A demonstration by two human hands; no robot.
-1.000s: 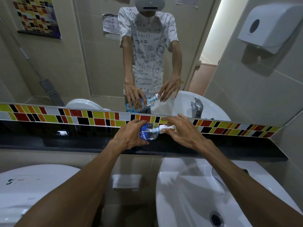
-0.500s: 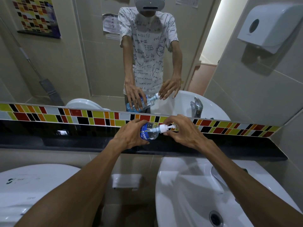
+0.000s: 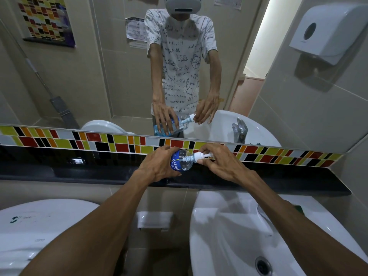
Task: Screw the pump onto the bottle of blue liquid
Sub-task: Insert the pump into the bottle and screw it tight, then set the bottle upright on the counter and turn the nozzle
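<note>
two hands grip: left hand (image 3: 159, 166) around clear rounded bottle (image 3: 182, 161), right hand (image 3: 221, 162) pinching white plastic pump (image 3: 201, 155).

I see the bottle (image 3: 180, 162) tipped rightward above the ledge (image 3: 83, 172). The pump (image 3: 201, 155) sits at its right end. The basin (image 3: 229, 236) lies below, right.
</note>
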